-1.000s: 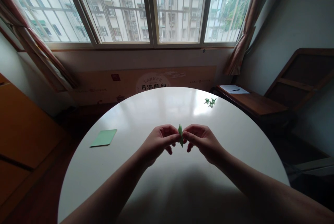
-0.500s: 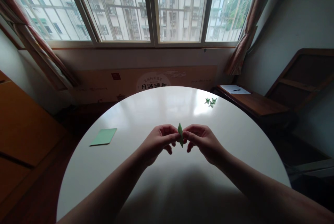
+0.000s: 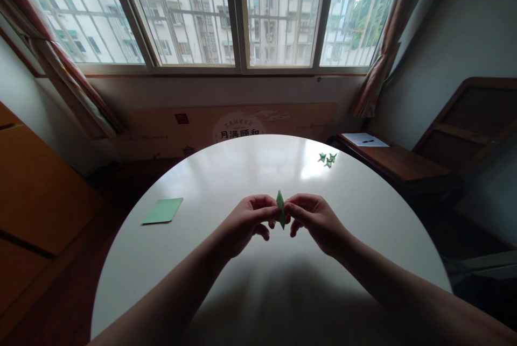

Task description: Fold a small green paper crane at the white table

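Note:
A small folded green paper (image 3: 281, 210) is held upright above the white round table (image 3: 258, 166), narrow and pointed at top and bottom. My left hand (image 3: 252, 222) pinches it from the left between thumb and fingers. From the other side, my right hand (image 3: 310, 216) grips it too, thumb and forefinger closed at its edge. The lower fingers of both hands curl loosely beneath. A stack of flat green paper squares (image 3: 162, 211) lies to the left of my hands. Several small folded green paper pieces (image 3: 328, 159) sit together near the table's far right edge.
Beyond the table's right rim stands a brown wooden chair (image 3: 428, 166), with a white sheet (image 3: 365, 140) and a dark pen on it. An orange wooden cabinet (image 3: 36, 184) is at the left. A barred window (image 3: 238, 12) and an orange printed panel (image 3: 161, 120) are behind the table.
The view has shifted slightly, moving everything a little right and down in the picture. Both hands keep their pinch on the folded paper, with hardly any other movement.

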Available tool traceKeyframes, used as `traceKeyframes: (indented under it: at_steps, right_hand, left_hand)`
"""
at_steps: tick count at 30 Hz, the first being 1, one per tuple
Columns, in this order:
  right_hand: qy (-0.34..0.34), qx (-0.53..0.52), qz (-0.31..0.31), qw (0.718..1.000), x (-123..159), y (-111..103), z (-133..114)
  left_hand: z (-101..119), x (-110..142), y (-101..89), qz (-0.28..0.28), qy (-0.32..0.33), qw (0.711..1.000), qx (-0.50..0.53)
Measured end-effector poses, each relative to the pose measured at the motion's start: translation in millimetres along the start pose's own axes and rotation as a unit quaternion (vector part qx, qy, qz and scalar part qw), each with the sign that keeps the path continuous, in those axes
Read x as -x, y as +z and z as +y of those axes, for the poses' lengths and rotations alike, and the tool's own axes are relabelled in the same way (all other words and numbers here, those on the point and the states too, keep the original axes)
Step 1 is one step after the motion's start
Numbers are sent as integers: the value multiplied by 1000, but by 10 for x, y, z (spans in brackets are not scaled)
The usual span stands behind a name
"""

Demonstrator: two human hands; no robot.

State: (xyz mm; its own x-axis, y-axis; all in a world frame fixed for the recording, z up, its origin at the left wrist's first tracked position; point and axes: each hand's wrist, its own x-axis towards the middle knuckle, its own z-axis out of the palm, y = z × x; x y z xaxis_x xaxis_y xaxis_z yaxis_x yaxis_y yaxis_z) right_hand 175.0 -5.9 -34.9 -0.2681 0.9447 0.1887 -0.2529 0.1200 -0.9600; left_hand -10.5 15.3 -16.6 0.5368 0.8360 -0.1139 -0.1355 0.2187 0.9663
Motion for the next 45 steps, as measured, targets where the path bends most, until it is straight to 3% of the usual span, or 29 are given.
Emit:
traceKeyframes:
  at_steps: [10, 17, 30, 36, 45]
  right_hand:
    - [-14, 33, 6, 999, 9, -23, -21]
    - [-43, 82, 22, 995, 5, -18, -29]
    - [21, 9, -1, 1000, -2, -28, -29]
    - [-18, 57, 6, 998, -2, -20, -38]
    - [-25, 63, 6, 998, 8, -43, -35]
  left_hand:
    - [-12, -16, 15, 8, -7, 1000, 4]
    - [-25, -12, 27, 51, 50, 995, -70]
    - [-31, -13, 7, 2, -1, 1000, 14]
    - [-47, -17, 31, 31, 24, 999, -9]
    - [-29, -16, 27, 25, 43, 998, -40]
